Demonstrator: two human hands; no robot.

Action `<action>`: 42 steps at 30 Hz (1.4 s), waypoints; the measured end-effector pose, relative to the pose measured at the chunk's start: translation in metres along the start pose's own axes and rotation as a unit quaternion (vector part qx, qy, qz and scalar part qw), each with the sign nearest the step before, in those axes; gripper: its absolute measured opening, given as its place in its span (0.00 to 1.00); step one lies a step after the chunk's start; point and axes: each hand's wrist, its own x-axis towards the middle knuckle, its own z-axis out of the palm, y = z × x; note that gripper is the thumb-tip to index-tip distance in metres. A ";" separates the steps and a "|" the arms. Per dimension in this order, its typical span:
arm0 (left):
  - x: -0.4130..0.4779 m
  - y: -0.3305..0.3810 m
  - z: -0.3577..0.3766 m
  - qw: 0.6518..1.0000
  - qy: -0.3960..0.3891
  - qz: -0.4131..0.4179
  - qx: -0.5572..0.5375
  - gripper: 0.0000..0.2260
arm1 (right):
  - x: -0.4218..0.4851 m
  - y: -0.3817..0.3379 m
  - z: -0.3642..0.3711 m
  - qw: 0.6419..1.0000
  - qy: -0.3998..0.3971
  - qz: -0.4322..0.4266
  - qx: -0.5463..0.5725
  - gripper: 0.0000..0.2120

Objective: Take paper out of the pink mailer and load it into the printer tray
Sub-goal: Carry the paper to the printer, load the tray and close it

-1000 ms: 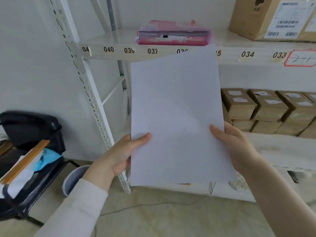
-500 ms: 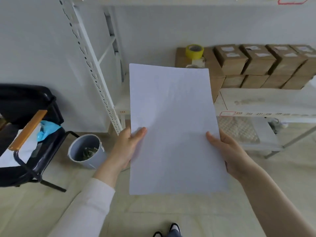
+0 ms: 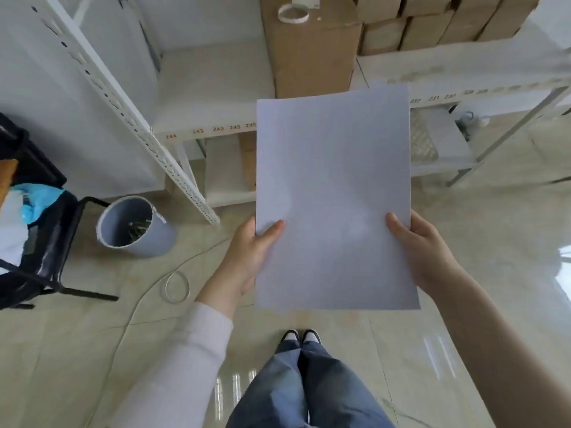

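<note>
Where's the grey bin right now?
In the head view, the grey bin stands on the floor at left, between the black chair and the white shelf post, left of the left hand holding the paper.

Shelf edge (image 3: 210,131), left run of labels: 244, 2a3 (likely 243), 242, 240, 240. Right shelf edge (image 3: 448,96): small numbered labels, blurred, unreadable. No other legible text.

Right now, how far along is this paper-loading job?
Done: the paper is out of the mailer, which is not in view. In hand: the left hand and right hand pinch its two side edges, holding it above the floor. Left: loading it; no printer or tray shows here, only shelving and a bin.
</note>
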 end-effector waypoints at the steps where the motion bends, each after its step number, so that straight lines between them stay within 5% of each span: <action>1: 0.004 -0.003 0.010 1.000 -0.021 0.000 0.012 0.07 | -0.006 0.004 -0.011 1.000 0.024 -0.001 -0.008 0.08; 9: 0.030 -0.031 0.127 0.973 -0.211 -0.040 0.080 0.07 | -0.085 0.035 -0.109 0.976 0.212 0.010 0.052 0.09; 18: 0.022 -0.073 0.326 0.904 -0.394 -0.101 0.130 0.04 | -0.170 0.062 -0.245 0.898 0.424 -0.025 0.113 0.07; 31: 0.013 -0.121 0.604 0.816 -0.544 -0.120 0.156 0.10 | -0.217 0.036 -0.472 0.825 0.520 -0.106 0.193 0.08; 42: 0.083 -0.139 0.851 0.781 -0.597 -0.117 0.145 0.09 | -0.162 -0.027 -0.680 0.778 0.577 -0.110 0.222 0.07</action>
